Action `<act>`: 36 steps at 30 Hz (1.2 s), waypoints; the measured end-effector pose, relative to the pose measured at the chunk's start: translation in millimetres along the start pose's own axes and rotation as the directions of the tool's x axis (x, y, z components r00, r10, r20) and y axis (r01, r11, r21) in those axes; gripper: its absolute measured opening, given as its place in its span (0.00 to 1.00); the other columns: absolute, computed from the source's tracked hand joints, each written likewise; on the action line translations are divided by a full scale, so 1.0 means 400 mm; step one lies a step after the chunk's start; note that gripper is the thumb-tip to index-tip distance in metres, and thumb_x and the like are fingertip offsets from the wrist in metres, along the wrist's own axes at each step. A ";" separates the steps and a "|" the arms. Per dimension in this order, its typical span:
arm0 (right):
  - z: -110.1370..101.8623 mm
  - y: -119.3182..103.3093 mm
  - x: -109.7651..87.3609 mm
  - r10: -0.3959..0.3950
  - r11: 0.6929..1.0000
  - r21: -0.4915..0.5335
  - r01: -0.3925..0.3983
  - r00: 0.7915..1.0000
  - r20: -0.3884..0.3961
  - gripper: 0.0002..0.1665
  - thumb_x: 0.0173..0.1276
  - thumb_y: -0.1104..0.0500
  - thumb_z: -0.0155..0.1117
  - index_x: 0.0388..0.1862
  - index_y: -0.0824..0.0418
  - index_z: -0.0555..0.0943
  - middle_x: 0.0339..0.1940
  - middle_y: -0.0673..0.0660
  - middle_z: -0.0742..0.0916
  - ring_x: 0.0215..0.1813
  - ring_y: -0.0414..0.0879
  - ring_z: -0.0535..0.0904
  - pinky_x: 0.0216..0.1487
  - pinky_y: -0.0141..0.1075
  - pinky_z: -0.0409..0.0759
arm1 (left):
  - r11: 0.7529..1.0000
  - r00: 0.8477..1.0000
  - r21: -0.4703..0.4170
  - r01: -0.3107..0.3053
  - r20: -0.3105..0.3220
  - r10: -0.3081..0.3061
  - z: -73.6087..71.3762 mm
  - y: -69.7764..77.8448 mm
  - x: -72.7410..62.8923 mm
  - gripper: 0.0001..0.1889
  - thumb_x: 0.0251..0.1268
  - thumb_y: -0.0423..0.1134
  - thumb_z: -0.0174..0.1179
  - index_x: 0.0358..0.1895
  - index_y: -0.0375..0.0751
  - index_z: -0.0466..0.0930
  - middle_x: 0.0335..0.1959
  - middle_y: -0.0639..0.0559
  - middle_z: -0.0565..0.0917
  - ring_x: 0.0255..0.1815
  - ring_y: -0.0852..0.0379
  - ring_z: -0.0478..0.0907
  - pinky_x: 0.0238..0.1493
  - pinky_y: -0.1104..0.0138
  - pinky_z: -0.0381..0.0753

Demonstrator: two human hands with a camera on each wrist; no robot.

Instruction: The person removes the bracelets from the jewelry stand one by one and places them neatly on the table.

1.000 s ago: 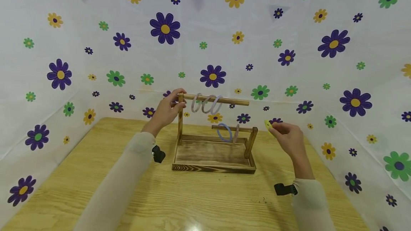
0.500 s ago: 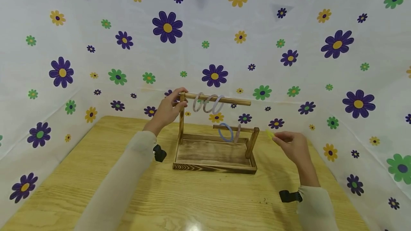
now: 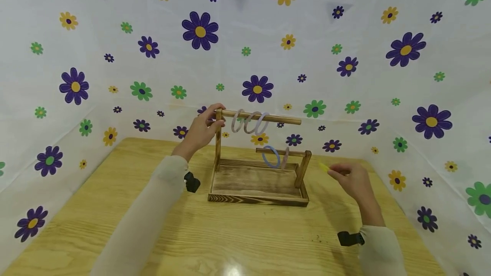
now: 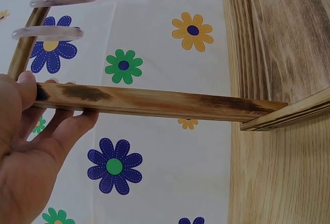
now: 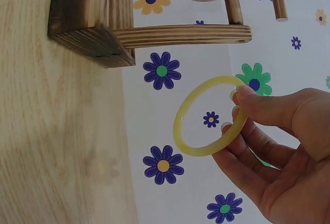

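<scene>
A wooden bangle stand (image 3: 258, 199) with a tray base and two horizontal rods stands on the table. My left hand (image 3: 200, 131) grips the top of its tall left post (image 4: 154, 102), thumb on one side and fingers on the other. Three pale bangles (image 3: 238, 121) hang from the upper rod. On the lower rod hang a blue bangle (image 3: 271, 166) and a brownish-pink bangle (image 3: 285, 159). To the right of the short post, my right hand (image 3: 353, 181) pinches a yellow bangle (image 5: 184, 108) between thumb and fingers, apart from the stand.
The light wooden table (image 3: 230, 233) extends in front of the stand and to both sides. White flower-print cloth (image 3: 161, 63) rises behind and on both sides. Small dark specks (image 3: 317, 238) lie on the table near the right wrist.
My right hand has moved slightly right and down with the yellow bangle, which has turned more edge-on to the head view. My left hand keeps its grip on the post.
</scene>
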State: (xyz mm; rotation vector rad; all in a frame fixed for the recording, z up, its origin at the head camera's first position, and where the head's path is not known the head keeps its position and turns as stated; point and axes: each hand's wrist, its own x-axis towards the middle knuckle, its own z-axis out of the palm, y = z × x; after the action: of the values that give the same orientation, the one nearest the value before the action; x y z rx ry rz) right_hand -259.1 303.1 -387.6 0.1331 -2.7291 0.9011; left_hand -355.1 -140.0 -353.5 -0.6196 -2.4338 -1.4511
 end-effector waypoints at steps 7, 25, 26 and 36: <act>0.001 0.014 -0.003 -0.006 1.000 -0.024 0.006 1.000 0.000 0.13 0.72 0.61 0.70 0.47 0.71 0.88 0.45 0.70 0.90 0.44 0.61 0.87 0.37 0.39 0.84 | 1.000 1.000 -0.008 -0.004 0.000 0.004 0.001 0.000 0.003 0.20 0.82 0.39 0.52 0.71 0.58 0.67 0.56 0.38 0.83 0.57 0.40 0.86 0.57 0.45 0.86; 0.013 0.055 -0.016 0.027 0.997 -0.075 -0.017 0.991 0.130 0.12 0.71 0.62 0.69 0.45 0.71 0.88 0.42 0.68 0.89 0.37 0.49 0.81 0.33 0.37 0.78 | 1.000 1.000 -0.003 0.002 0.003 -0.002 0.003 -0.004 -0.001 0.21 0.82 0.38 0.53 0.71 0.58 0.67 0.56 0.40 0.83 0.58 0.39 0.85 0.59 0.45 0.85; 0.013 0.056 -0.016 0.032 0.997 -0.074 -0.022 0.990 0.140 0.12 0.71 0.62 0.69 0.45 0.71 0.88 0.41 0.68 0.90 0.37 0.49 0.82 0.33 0.37 0.79 | 1.000 1.000 -0.003 0.000 0.003 0.000 0.003 -0.004 0.000 0.20 0.82 0.38 0.53 0.71 0.58 0.67 0.56 0.40 0.84 0.58 0.39 0.86 0.58 0.45 0.85; 0.020 0.079 -0.013 0.010 0.995 -0.103 0.009 0.984 0.180 0.10 0.70 0.63 0.70 0.44 0.70 0.89 0.39 0.66 0.91 0.36 0.51 0.85 0.36 0.40 0.83 | 1.000 1.000 0.002 -0.021 0.002 0.021 0.001 -0.002 0.003 0.20 0.82 0.38 0.52 0.71 0.56 0.67 0.54 0.39 0.83 0.57 0.39 0.86 0.58 0.46 0.85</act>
State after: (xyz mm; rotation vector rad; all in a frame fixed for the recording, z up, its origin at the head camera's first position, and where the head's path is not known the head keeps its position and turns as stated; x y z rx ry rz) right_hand -261.0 323.9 -413.3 0.2030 -2.9366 0.7808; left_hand -356.5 -139.8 -353.6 -0.6446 -2.4232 -1.4406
